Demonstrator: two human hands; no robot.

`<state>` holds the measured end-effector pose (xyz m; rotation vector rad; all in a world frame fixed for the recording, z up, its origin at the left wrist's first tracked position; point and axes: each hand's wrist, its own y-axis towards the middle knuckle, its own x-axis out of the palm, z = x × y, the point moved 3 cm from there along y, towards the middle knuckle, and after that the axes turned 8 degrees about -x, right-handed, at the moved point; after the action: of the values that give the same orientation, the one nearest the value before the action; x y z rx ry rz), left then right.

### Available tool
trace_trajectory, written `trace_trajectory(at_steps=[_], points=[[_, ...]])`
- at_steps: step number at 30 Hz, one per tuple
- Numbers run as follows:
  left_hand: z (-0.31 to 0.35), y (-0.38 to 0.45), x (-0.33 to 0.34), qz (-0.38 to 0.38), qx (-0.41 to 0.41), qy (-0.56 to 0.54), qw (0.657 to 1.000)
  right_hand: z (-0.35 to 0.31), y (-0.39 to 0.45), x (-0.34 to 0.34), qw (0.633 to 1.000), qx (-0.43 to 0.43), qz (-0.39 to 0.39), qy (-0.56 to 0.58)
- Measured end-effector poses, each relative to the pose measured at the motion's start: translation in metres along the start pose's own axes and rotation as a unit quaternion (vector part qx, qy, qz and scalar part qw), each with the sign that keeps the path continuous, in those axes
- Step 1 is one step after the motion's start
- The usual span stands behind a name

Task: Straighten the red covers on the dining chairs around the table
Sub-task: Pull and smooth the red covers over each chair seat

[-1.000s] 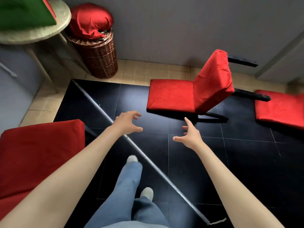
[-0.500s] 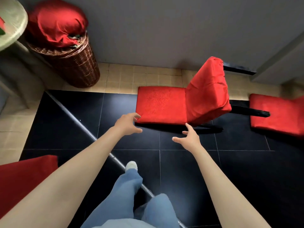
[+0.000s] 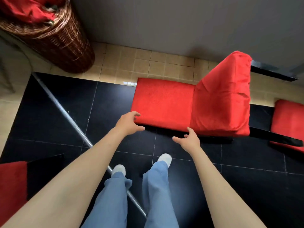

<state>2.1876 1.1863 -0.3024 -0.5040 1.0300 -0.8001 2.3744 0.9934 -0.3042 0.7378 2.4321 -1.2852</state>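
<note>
A dining chair stands just in front of me, its seat (image 3: 162, 102) and backrest (image 3: 222, 99) under a red cover; the backrest cloth shows creases. My left hand (image 3: 129, 123) is at the seat's near left corner, fingers curled over the top and thumb under the edge. My right hand (image 3: 189, 140) hovers with spread fingers just before the seat's near edge, close to the backrest, holding nothing.
A wicker basket (image 3: 62, 43) with red cloth in it stands at the top left by the grey wall. A second red seat (image 3: 289, 122) lies at the right edge, another red cushion (image 3: 11, 186) at lower left. A thin shiny strip (image 3: 72, 122) crosses the black floor diagonally.
I have stepped closer to the chair. My left hand went from just short of the seat corner to curling round it; my right hand came up to the seat's near edge.
</note>
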Motion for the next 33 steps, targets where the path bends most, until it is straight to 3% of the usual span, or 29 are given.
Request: trace_trajectory(at_steps=[9, 15, 19, 24, 33], points=[[-0.016, 0.126, 0.094, -0.009, -0.110, -0.066, 0.992, 0.049, 0.163, 0.036, 0.998, 0.050, -0.034, 0.015], [-0.052, 0.215, 0.163, -0.019, -0.178, -0.084, 0.980, 0.107, 0.256, 0.081, 0.995, 0.095, -0.018, 0.035], [-0.071, 0.274, 0.215, -0.042, -0.181, -0.067, 0.980, 0.148, 0.312, 0.111, 0.991, 0.119, 0.004, 0.054], [-0.087, 0.327, 0.272, -0.047, -0.182, -0.073, 0.979, 0.191, 0.366, 0.134, 0.990, 0.130, 0.048, 0.040], [-0.114, 0.376, 0.319, 0.008, -0.242, -0.080, 0.967, 0.230, 0.406, 0.153, 0.979, 0.166, 0.118, 0.023]])
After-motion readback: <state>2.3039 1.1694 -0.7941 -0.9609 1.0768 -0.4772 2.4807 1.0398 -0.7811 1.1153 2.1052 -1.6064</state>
